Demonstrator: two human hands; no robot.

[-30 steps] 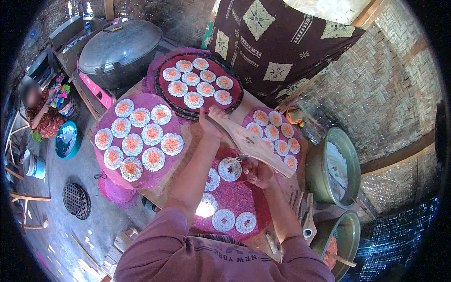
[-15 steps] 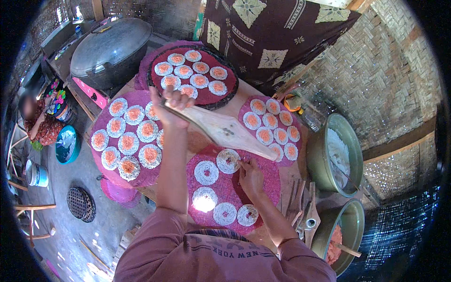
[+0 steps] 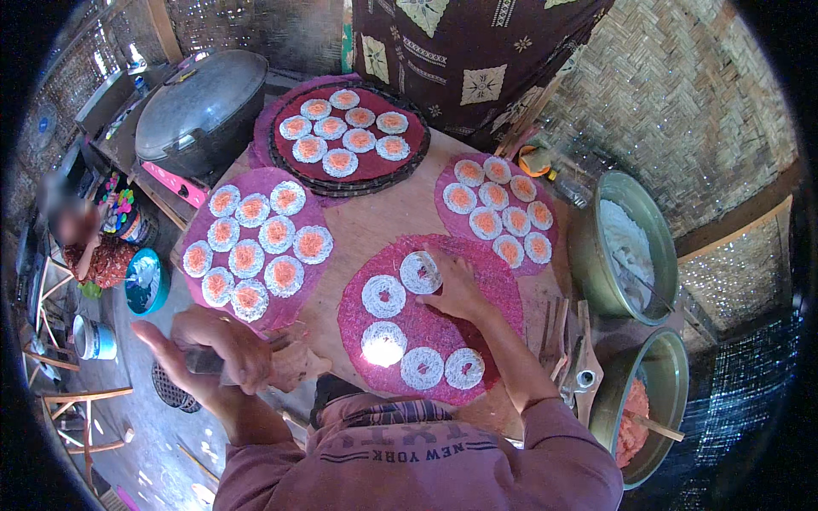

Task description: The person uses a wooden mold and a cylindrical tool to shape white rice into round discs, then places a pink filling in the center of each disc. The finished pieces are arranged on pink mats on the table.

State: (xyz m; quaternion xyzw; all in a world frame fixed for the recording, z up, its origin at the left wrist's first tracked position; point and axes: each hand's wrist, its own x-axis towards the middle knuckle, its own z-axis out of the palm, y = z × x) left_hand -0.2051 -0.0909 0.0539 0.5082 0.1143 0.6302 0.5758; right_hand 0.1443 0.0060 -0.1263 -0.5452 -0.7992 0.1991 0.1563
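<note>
The left edge of the worktop (image 3: pixel 375 209) drops away toward a grey floor, with the left pink cloth (image 3: pixel 256 180) lying along it. On the right, the green basin (image 3: pixel 588 264) of white stuff and the basin (image 3: pixel 607 417) of orange stuff crowd that side, and some wooden tools (image 3: pixel 583 345) lie close by them. The person's body is pressed up near the front edge, so from here the elbow room looks widest out to the left. Bare wood shows in the middle, running between the left cloth, the near pink cloth (image 3: pixel 426 328), the right pink cloth (image 3: pixel 460 221) and the dark-rimmed round tray (image 3: pixel 341 189) at the far side.

The left hand (image 3: pixel 221 353) is raised out by the left front corner, fingers curled around a wooden tool (image 3: pixel 294 364), thumb jutting free. The tool points inward, toward the person's front. The right hand (image 3: pixel 460 289) reaches over the near cloth, fingers loosely spread and grasping nothing that I can see; the fingertips are right at the edge of the farthest white ring (image 3: pixel 416 273), though I can't tell whether they press on it. That ring sits flat on the near cloth with four others, curving down its left side and along its front, one lit by a bright patch.
</note>
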